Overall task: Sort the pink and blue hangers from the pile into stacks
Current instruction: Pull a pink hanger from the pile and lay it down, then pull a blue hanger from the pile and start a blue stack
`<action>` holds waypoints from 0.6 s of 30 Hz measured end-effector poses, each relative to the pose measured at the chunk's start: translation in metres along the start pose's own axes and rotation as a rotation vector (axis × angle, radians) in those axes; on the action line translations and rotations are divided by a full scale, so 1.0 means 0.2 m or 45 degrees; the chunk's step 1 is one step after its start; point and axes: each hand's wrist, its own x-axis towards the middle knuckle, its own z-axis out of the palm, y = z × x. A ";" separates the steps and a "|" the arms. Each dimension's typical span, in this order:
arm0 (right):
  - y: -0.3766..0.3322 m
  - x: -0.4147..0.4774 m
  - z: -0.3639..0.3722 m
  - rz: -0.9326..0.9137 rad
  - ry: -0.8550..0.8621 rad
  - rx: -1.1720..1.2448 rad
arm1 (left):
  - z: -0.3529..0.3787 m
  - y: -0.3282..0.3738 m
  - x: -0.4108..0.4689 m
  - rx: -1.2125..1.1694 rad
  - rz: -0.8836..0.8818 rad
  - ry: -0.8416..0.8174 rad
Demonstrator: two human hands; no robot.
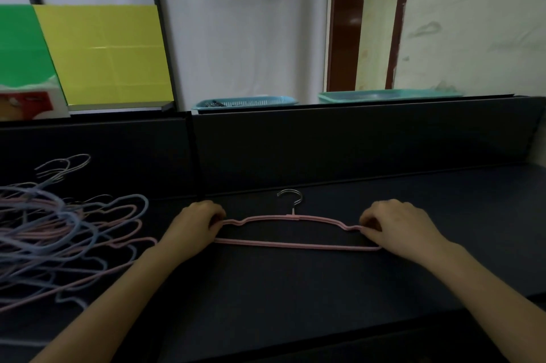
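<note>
Pinching pink hanger at both shoulder tips with left hand and right hand, just right of pile on desk; seemingly laying it flat so later pink ones stack neatly.

both bare forearms reach forward, angled inward. the left hand and the right hand sit knuckles up (fingers curled under), each pinching 1 end of the pink hanger, the 2 hands level and well apart.
</note>
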 end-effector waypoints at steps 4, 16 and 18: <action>-0.09 0.00 -0.05 -0.140 0.066 0.059 | -0.05 0.06 -0.10 0.059 0.076 0.115; -0.59 -0.05 -0.16 -0.618 0.210 0.307 | -0.37 0.01 -0.61 0.270 0.099 0.561; -0.70 -0.05 -0.19 -0.678 0.232 0.341 | -0.45 -0.05 -0.69 0.250 0.053 0.567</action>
